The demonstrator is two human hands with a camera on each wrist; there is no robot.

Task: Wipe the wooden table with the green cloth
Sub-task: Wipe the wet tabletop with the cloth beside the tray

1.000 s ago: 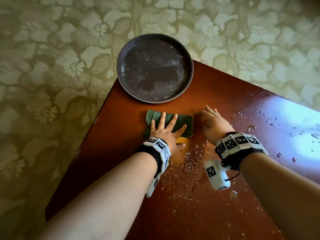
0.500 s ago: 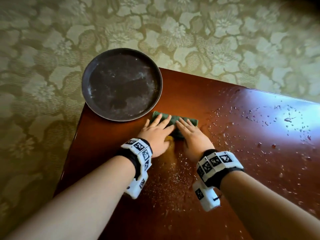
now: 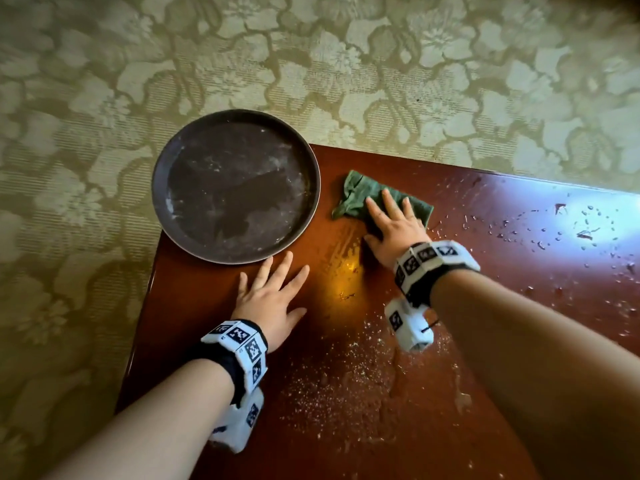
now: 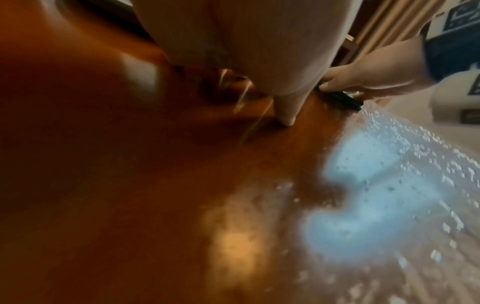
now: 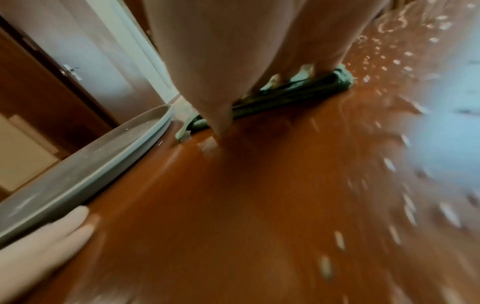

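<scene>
The folded green cloth [image 3: 356, 194] lies on the glossy reddish wooden table [image 3: 346, 410] near its far edge. My right hand [image 3: 391, 220] lies flat on the cloth with straight fingers, pressing it down. In the right wrist view the cloth [image 5: 311, 86] is bunched under the fingers. My left hand [image 3: 273, 292] rests flat on bare wood, fingers spread, just in front of the plate. In the left wrist view the left thumb touches the table [image 4: 130, 185], and the right hand [image 4: 363, 82] on the dark cloth [image 4: 340, 100] shows beyond.
A round dark plate [image 3: 235, 188] sits at the table's far left corner, overhanging the edges. Water drops [image 3: 571, 230] cover the right side and fine crumbs [image 3: 346, 382] lie near me. A patterned carpet [image 3: 104, 98] surrounds the table.
My left hand has let go of the cloth and drawn back toward me beside the plate. My right hand has moved onto the cloth and holds it alone, further right of the plate.
</scene>
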